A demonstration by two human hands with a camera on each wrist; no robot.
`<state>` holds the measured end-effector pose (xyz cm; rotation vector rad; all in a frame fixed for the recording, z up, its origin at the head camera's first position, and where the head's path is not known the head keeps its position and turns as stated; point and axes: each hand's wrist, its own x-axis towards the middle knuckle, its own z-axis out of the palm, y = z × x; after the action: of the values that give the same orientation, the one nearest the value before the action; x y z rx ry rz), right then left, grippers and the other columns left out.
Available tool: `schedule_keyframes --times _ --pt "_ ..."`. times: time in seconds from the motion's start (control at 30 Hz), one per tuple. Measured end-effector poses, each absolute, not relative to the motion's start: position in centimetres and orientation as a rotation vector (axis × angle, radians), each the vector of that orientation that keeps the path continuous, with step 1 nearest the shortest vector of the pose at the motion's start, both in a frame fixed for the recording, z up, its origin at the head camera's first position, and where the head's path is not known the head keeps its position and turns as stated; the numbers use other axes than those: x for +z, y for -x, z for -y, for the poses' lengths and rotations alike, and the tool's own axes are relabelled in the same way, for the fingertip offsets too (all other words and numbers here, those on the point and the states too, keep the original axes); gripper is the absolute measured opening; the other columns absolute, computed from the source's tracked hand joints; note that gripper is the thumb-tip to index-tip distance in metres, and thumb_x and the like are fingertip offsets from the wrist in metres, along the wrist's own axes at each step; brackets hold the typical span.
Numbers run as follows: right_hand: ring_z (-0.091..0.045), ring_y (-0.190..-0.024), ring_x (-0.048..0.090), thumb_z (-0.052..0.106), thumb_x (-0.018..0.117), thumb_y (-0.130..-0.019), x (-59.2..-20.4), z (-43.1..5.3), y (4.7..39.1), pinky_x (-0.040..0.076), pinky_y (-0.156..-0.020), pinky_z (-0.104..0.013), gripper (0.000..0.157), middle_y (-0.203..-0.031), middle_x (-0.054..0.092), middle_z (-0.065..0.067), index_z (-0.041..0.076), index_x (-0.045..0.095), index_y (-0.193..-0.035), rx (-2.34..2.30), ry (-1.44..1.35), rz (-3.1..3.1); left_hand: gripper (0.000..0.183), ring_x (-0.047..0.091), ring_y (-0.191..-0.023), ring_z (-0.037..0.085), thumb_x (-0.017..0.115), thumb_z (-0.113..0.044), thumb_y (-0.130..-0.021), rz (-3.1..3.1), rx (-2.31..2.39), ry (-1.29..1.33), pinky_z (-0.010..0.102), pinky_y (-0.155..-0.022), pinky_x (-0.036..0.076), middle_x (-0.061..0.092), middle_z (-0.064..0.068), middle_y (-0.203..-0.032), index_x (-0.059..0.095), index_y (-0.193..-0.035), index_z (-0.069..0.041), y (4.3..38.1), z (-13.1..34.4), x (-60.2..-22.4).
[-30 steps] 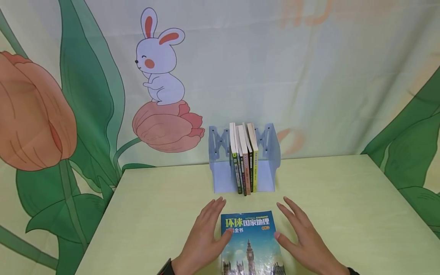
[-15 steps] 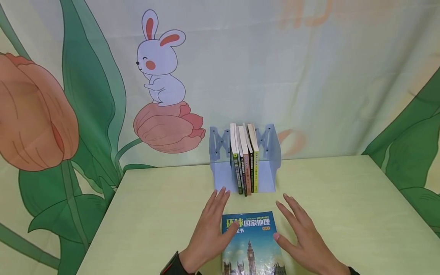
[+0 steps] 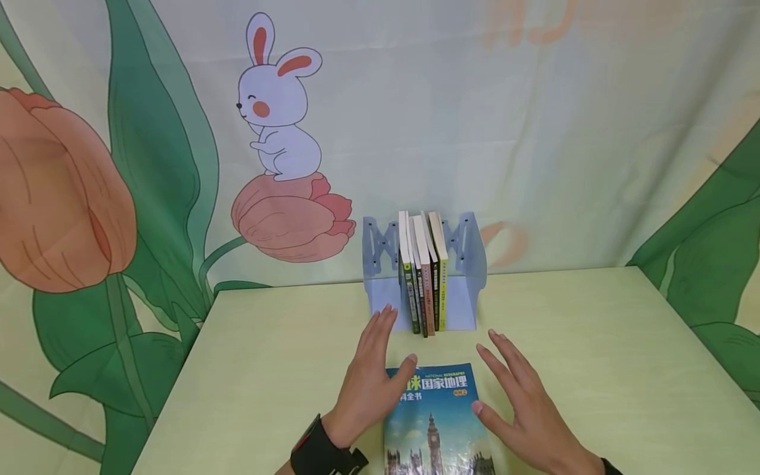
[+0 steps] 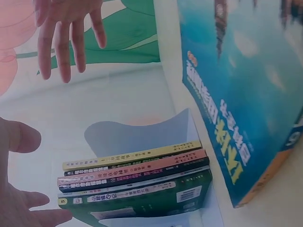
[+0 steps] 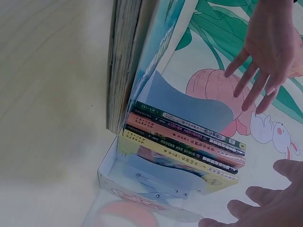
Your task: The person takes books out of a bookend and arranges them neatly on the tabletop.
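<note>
A thick book with a blue cover and a clock tower picture [image 3: 436, 422] lies flat on the table at the front. My left hand [image 3: 369, 389], fingers extended and thumb spread, hovers over its upper left corner. To the right of the book is my right hand [image 3: 531, 409], palm turned inward, holding nothing. Behind them stands a pale blue book rack [image 3: 466, 300]. Several thin books [image 3: 423, 277] stand upright in it, spines facing me, as the right wrist view shows with a yellow book [image 5: 177, 163] at one end.
The light yellow tabletop [image 3: 605, 343] stretches to both sides of the book. At its back edge hangs a cloth backdrop [image 3: 415, 119] printed with a rabbit and tulips. A black band [image 3: 323, 448] wraps my left wrist.
My left hand has moved forward toward the rack and slightly right, bringing its wristband into view. The right hand has shifted slightly forward. The blue book and the rack have stayed put.
</note>
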<state>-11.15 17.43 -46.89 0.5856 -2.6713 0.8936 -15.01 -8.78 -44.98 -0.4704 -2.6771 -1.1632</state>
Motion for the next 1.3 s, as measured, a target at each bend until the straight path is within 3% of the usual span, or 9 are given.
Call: schedule_keyframes --times 0.33,0.73,1.2,1.3 --pt "-0.025 -0.152 0.014 0.034 0.072 -0.086 -46.2 -17.5 11.0 0.030 -0.102 -0.073 0.082 -0.166 0.016 0.003 0.032 0.028 -0.155 0.911 -0.598 2.651 0.073 0.022 -0.152 0.022 0.053 -0.043 -0.098 2.632 -1.236 0.397 0.056 -0.112 0.035 0.020 -0.001 -0.165 0.014 -0.158 -0.029 16.6 7.7 -44.0" --pt "-0.021 -0.153 0.011 0.032 0.074 -0.084 -46.0 -17.7 11.0 0.031 -0.100 -0.074 0.084 -0.166 0.014 0.001 0.027 0.029 -0.156 0.896 -0.642 2.597 0.068 0.039 -0.144 0.025 0.056 -0.039 -0.098 2.554 -1.295 0.288 0.052 -0.111 0.038 0.037 0.004 -0.158 0.028 -0.155 -0.016 19.3 7.2 -43.5" --pt "-0.025 -0.153 0.009 0.038 0.071 -0.086 -45.4 -17.5 10.5 0.030 -0.099 -0.076 0.082 -0.167 0.011 0.000 0.030 0.029 -0.156 0.822 -0.648 2.625 0.065 0.054 -0.130 0.030 0.056 -0.036 -0.098 2.489 -1.334 0.238 0.054 -0.098 0.048 0.051 0.012 -0.147 0.032 -0.154 -0.012 22.1 6.6 -42.6" --pt "-0.025 -0.153 0.009 0.037 0.071 -0.085 -45.4 -17.4 10.4 0.020 -0.113 -0.068 0.082 -0.166 0.013 -0.002 0.027 0.030 -0.155 0.814 -0.698 2.612 0.065 0.057 -0.126 0.029 0.055 -0.036 -0.098 2.482 -1.317 0.238 0.052 -0.093 0.051 0.054 0.011 -0.143 0.031 -0.154 -0.012 22.7 6.4 -42.2"
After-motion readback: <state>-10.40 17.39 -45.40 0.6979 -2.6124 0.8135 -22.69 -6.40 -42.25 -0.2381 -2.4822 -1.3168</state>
